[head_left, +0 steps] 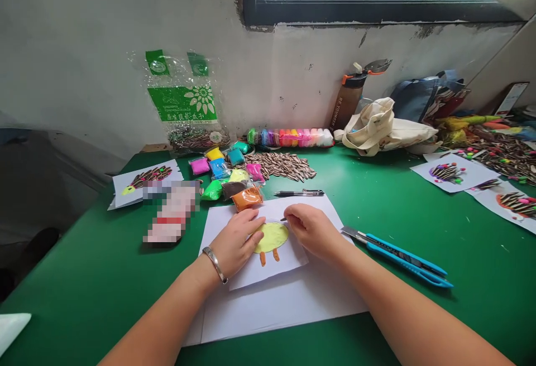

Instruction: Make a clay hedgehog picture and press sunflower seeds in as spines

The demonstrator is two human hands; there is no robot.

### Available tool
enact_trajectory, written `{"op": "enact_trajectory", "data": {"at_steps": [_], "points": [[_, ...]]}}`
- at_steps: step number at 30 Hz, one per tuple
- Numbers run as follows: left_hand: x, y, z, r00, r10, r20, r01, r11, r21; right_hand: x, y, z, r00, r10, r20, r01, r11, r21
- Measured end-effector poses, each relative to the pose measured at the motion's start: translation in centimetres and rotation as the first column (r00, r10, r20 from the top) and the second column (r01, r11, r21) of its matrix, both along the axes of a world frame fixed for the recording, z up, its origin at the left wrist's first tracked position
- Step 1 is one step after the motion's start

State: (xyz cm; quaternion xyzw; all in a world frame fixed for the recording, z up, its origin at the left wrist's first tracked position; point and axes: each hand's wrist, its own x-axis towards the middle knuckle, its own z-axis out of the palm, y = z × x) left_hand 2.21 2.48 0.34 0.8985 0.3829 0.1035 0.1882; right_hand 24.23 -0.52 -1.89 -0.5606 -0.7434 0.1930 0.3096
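A small sheet of white paper (288, 263) lies on a larger white sheet (268, 318). On it is a flat yellow clay oval (273, 236) with two short orange-brown clay legs (263, 258) below. My left hand (239, 241) rests flat on the small sheet, fingers apart, covering the oval's left end. At the upper right edge of the oval, my right hand (312, 229) pinches a sunflower seed (283, 219), of which only the dark tip shows. A pen (299, 193) and a loose pile of sunflower seeds (288, 166) lie beyond the hands.
Wrapped clay packets (247, 197) sit behind my left hand. A blue utility knife (406, 260) with its blade out lies right of the paper. Seed-and-clay pictures (450, 173) lie at both sides. A bottle (347, 101) and a cloth bag (377, 129) stand by the wall.
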Motion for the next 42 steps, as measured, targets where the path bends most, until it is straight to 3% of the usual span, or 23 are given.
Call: {"op": "enact_trajectory", "data": {"at_steps": [7,12,16,18,21,23,30,37,42], "points": [[-1.4,0.1,-1.5,0.993,0.016,0.117,-0.019,0.999,0.026,-0.4,0.1,0.4,0.997,-0.031,-0.064,0.031,0.999,0.009],[-1.7,0.3,-2.1,0.969,-0.031,0.243,0.004,0.994,0.112,-2.7,0.8,2.4,0.994,0.104,0.022,-0.103,0.994,-0.021],[-1.7,0.3,-2.5,0.954,0.006,0.299,-0.048,0.990,0.132,-3.9,1.5,2.3,0.982,0.189,0.020,-0.188,0.981,-0.057],[-1.7,0.3,-2.7,0.948,0.023,0.319,-0.070,0.988,0.136,-3.7,1.9,1.7,0.992,0.123,-0.007,-0.123,0.991,-0.047],[-1.7,0.3,-2.8,0.945,0.044,0.324,-0.096,0.984,0.148,-2.6,2.4,1.1,0.986,-0.111,-0.128,0.111,0.994,-0.007],[-1.6,0.4,-2.8,0.946,0.048,0.321,-0.106,0.980,0.165,-2.1,2.4,1.1,0.967,-0.165,-0.193,0.166,0.986,-0.015],[-1.6,0.6,-2.3,0.939,-0.003,0.343,-0.074,0.974,0.212,-3.5,0.9,1.7,0.986,0.100,-0.135,-0.117,0.986,-0.121],[-1.4,0.3,-2.1,0.941,-0.038,0.338,-0.055,0.964,0.261,-2.6,1.2,0.9,0.989,0.025,-0.145,-0.032,0.998,-0.051],[-1.1,0.0,-2.0,0.961,-0.064,0.269,-0.016,0.958,0.285,-2.4,1.0,0.6,0.992,0.064,-0.105,-0.069,0.996,-0.048]]}}
